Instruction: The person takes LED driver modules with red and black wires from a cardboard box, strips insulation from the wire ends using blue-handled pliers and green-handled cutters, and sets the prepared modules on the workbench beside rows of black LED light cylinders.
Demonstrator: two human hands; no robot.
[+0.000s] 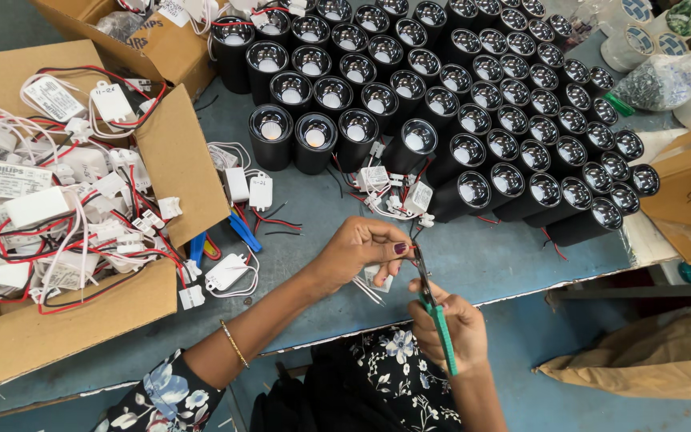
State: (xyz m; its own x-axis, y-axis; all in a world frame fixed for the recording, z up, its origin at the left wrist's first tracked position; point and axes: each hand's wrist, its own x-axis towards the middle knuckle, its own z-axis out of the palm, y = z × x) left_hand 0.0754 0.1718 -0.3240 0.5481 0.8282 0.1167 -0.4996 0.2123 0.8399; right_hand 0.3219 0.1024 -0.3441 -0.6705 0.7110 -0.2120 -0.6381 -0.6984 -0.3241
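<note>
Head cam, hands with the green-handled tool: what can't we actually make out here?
- Tool tip: the green-handled pliers meet the left hand at its fingertips, which hide the tip.
- Wire ends: too thin to tell if they are stripped.
- Right hand: palm and grip face away from the head camera.
- Cardboard box of white drivers: cut off by the left edge.
- Black lamp housings: the back rows run off the top edge.

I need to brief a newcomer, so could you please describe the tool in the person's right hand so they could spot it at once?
Start at the big block of black cylindrical lamp housings on the blue-grey table. Just below its near edge, the two hands meet; the right hand grips wire cutters. Their green handles set them apart from the blue-handled tool by the cardboard box.
</note>
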